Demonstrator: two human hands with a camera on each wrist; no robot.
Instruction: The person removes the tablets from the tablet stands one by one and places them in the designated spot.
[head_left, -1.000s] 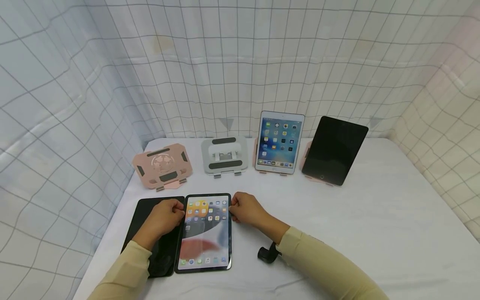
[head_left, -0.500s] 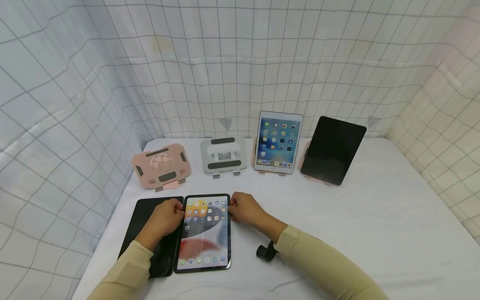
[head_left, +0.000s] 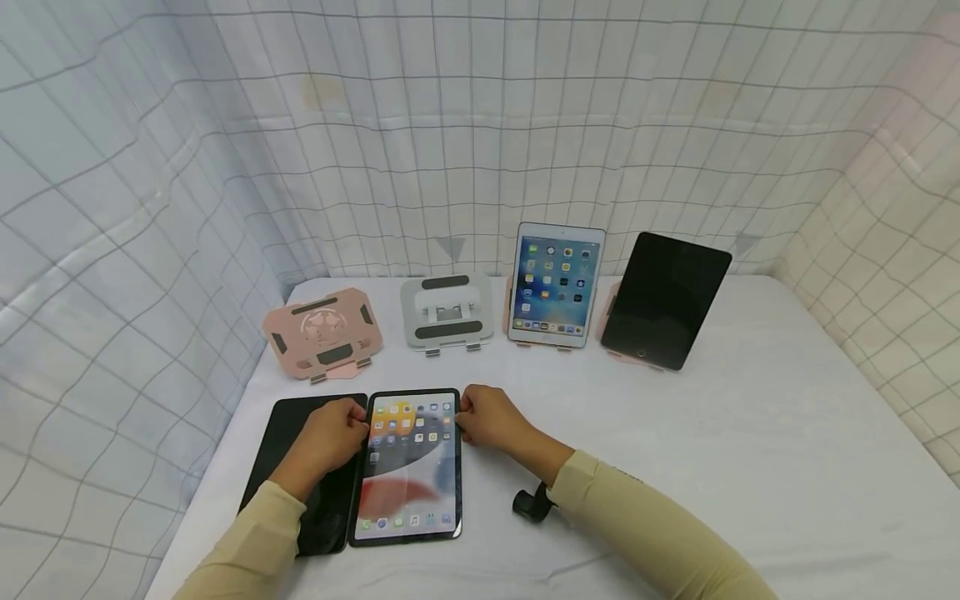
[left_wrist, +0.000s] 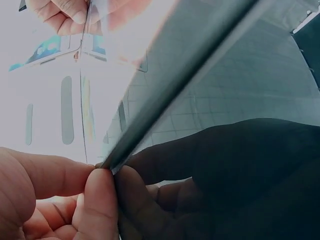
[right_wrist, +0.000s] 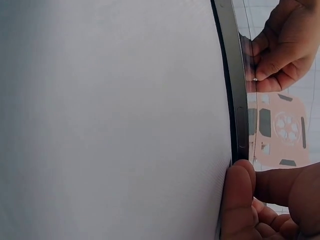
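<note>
A tablet (head_left: pixel 408 492) with a lit home screen and black border lies upright-facing on the white cloth in the head view. My left hand (head_left: pixel 330 433) pinches its left edge near the top, thumb and finger meeting at the rim in the left wrist view. On the opposite side my right hand (head_left: pixel 491 417) grips the right edge between thumb and index finger (right_wrist: pixel 237 185). Directly left of this tablet, nearly edge to edge, is a dark-screened tablet (head_left: pixel 288 421), partly hidden beneath my left hand and forearm. Its glossy glass mirrors my left hand in the left wrist view.
At the back stand a pink tablet stand (head_left: pixel 352 325) and a grey stand (head_left: pixel 448 331). Right of them, a white tablet (head_left: pixel 557 287) and a black tablet (head_left: pixel 667 300) lean on pink stands. A small black object (head_left: pixel 531 506) sits by my right sleeve. Gridded curtains (head_left: pixel 480 125) surround the table.
</note>
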